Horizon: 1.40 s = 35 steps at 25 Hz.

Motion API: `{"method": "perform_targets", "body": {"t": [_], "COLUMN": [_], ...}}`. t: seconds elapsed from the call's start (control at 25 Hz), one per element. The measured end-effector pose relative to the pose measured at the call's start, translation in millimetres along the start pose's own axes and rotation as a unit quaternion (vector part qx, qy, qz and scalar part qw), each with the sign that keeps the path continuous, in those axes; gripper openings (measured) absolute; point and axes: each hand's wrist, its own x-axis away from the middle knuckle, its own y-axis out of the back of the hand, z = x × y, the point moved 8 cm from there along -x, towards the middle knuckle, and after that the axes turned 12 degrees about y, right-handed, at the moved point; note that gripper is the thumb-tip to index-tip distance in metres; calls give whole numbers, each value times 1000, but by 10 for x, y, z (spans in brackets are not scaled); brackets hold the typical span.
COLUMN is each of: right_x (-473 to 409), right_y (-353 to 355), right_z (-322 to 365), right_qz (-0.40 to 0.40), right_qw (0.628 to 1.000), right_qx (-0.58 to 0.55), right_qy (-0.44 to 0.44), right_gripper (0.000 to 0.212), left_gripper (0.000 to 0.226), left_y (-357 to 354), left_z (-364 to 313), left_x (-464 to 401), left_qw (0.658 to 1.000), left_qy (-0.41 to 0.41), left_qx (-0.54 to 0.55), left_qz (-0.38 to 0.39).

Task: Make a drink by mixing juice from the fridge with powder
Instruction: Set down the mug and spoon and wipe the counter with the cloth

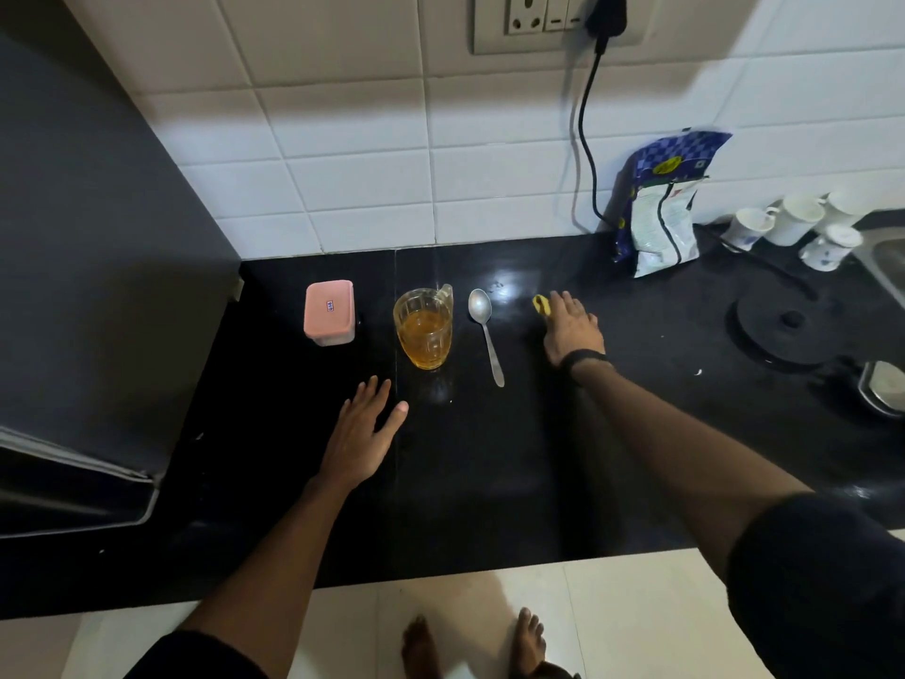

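A black polished counter runs under a wall of white tiles, with a dark grey fridge side at its left end and pale floor tiles below its front edge. On it, in a row, stand a pink-lidded container, a ribbed glass mug about half full of amber juice, and a steel spoon lying bowl away from the person. The left hand rests flat on the counter just in front of the mug, fingers straight and spread, holding nothing. The right hand lies palm down beside the spoon, its fingertips touching a small yellow object, possibly a cap; whether it is gripped cannot be told. Further right lean a blue-and-white packet against the tiles, 4 white cups, and a round black kettle base whose cord climbs to a wall socket.
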Motion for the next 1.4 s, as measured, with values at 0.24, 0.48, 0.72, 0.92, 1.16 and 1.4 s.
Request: {"method": "perform_targets", "body": {"t": [0.24,0.48,0.72,0.92,1.16,1.4], "right_x": [48,234,245,156,430,933], "right_y": [-389,175,-122,-113,-132,-110], "right_z": [-36,1196,1728,1741,1653,1568], "right_qz": [85,-40,13,-5,3,10], "right_qw": [996,968,975,970,966,968], "right_qx": [3,-232,-210,-235,-246,-233], "right_qy": [-25,90,74,66,76,89], "right_gripper": [84,90,117,111,115,117], "left_gripper": [67,70,70,70,70,70], "left_y": [3,38,130,83,10,-24], "left_z": [11,-11,-5,52,76,44], "left_x": [35,43,116,209,222,284], "left_qw": [999,999,998,996,991,987], "left_qy": [-16,-25,0,-16,-23,-21], "left_qx": [-30,-45,-52,-82,-128,-157], "left_qz": [-9,2,36,40,23,18]}}
